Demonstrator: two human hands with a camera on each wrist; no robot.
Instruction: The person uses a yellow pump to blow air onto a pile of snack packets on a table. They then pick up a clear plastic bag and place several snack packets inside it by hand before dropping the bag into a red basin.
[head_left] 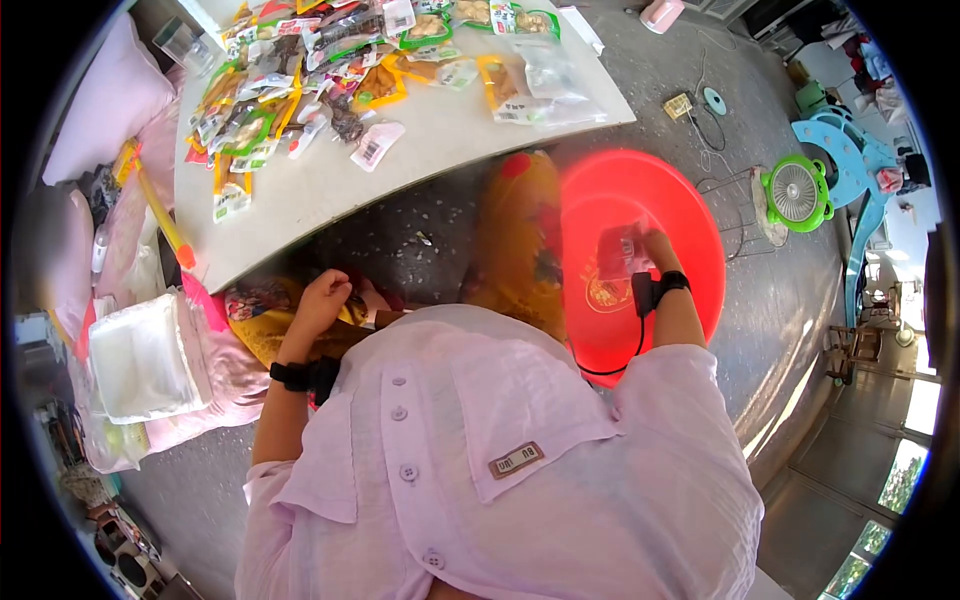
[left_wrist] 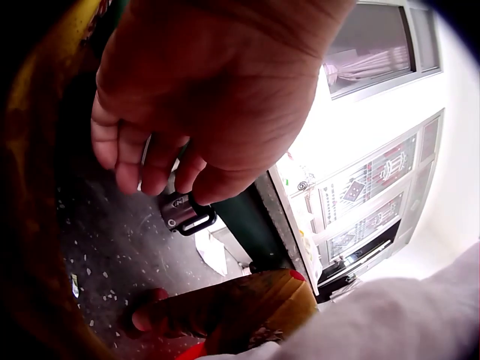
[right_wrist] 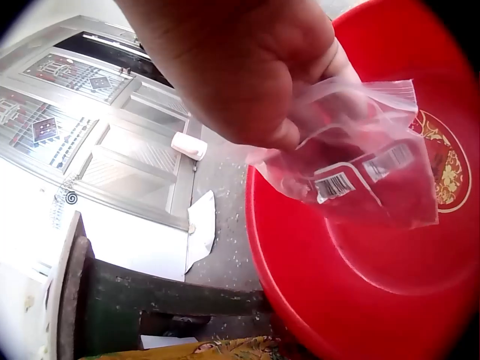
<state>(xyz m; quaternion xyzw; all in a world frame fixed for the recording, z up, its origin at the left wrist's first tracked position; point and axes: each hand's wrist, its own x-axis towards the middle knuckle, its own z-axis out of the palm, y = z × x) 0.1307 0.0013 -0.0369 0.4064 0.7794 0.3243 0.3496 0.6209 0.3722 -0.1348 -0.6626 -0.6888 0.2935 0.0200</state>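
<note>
My right hand (head_left: 655, 248) (right_wrist: 247, 67) pinches a clear zip bag (head_left: 618, 252) (right_wrist: 360, 165) with a barcode label, holding it over the inside of a big red basin (head_left: 620, 180) (right_wrist: 375, 300) on the floor. The bag looks empty. My left hand (head_left: 322, 298) (left_wrist: 202, 97) hangs below the white table's front edge (head_left: 420, 150), over my lap. Its fingers are loosely curled, and I see nothing in them. Just behind the fingertips is a small dark buckle (left_wrist: 186, 213).
Many snack packets (head_left: 330, 60) lie across the far side of the table. A dark green table leg (right_wrist: 150, 300) stands left of the basin. A stack of white trays (head_left: 145, 355) lies at my left. A green fan (head_left: 797, 192) stands beyond the basin.
</note>
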